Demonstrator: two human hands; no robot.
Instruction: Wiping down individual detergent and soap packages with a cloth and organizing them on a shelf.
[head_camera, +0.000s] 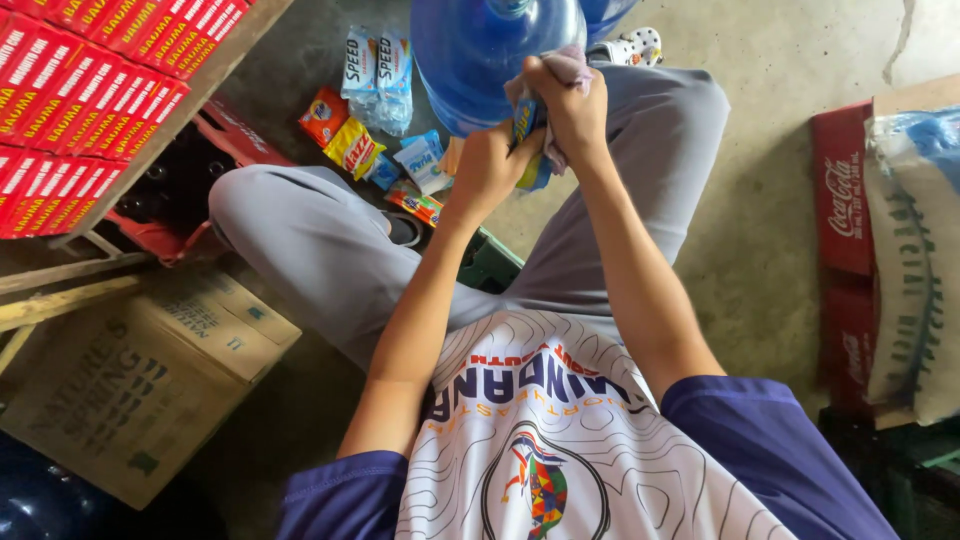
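Position: I sit low, knees apart in grey trousers, looking down over my white printed shirt with purple sleeves.
Left hand (487, 165): closed around a small blue-and-yellow sachet (527, 125), held up just in front of the water jug.
Right hand (567, 100): fingers curled shut, pinching the top of the same sachet together with a pale pink cloth (568, 66); the two hands touch.
Water jug (490, 55): large, blue, translucent, standing on the concrete floor (770, 200) between my knees, right behind the hands.
Loose sachets (378, 65): white-and-blue, orange and yellow packets scattered on the floor left of the jug.
Left side: shelf (200, 90) of red boxes (70, 100), a red bottle crate (165, 200) below it, a brown cardboard carton (140, 370) nearer me.
Right side: stacked red crates (845, 200), a woven sack (915, 270) resting against them.
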